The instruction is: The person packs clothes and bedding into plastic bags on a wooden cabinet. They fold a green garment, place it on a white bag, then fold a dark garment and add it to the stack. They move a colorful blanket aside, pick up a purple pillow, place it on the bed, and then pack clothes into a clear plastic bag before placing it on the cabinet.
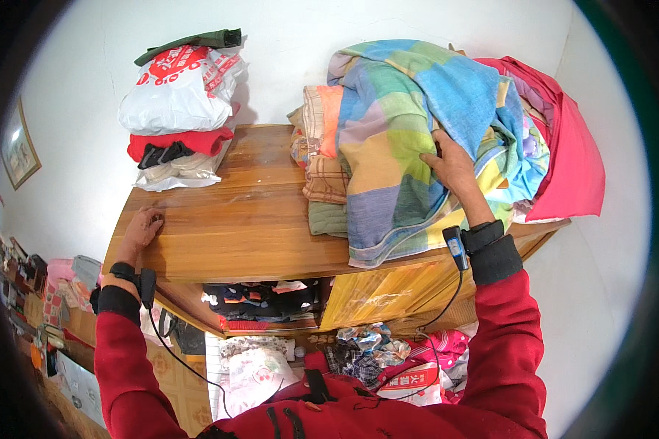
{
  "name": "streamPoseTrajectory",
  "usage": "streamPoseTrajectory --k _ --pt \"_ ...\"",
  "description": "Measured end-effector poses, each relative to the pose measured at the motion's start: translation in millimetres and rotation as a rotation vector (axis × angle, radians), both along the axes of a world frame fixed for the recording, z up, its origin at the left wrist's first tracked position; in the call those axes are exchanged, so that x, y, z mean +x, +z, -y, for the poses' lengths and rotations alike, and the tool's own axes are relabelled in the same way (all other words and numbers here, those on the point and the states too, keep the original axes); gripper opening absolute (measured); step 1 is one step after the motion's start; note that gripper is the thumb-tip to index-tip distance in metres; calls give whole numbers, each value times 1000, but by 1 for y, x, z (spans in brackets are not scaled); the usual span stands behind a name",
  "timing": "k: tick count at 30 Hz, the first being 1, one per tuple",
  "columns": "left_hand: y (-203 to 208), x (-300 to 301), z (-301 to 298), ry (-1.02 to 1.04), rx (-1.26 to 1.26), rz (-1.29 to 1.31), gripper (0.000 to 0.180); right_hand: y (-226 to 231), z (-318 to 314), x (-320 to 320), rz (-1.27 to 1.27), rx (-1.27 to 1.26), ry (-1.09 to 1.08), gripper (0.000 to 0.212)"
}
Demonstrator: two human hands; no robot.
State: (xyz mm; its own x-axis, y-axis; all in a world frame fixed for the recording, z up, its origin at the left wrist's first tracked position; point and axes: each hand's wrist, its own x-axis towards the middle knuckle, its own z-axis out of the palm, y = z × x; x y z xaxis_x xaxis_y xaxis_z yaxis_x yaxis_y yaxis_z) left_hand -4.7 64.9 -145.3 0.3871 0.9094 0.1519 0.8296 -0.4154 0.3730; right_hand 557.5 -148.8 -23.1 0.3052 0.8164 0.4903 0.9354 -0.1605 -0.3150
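My left hand (pixel 145 228) rests near the left end of a wooden cabinet top (pixel 249 197), fingers loosely bent and nothing in them. On the right, a large checked cloth (pixel 388 146) in blue, green, yellow and purple drapes over a heap of folded textiles. My right hand (pixel 454 167) lies against this cloth beside a blue fold, thumb and forefinger apart; its other fingers are partly hidden. Folded brown and orange fabrics (pixel 325 179) stick out from under the cloth's left side. A red-pink cloth (pixel 575 157) covers the heap's right side.
A stack with a white plastic bag (pixel 176 102) and red fabric (pixel 187 143) stands at the back left. Below, an open compartment holds dark clothes (pixel 271 301) beside a wooden door (pixel 384 293). Clothes and bags (pixel 260 373) lie in front. Cables hang from both wrist straps.
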Motion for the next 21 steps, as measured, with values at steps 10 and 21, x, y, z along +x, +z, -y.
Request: streamPoseTrajectory --k 10,21 --pt "-3 1 31 -133 210 171 35 68 40 3 575 736 -10 38" --pt "45 134 76 -297 -99 609 41 76 9 95 -266 396 -12 39"
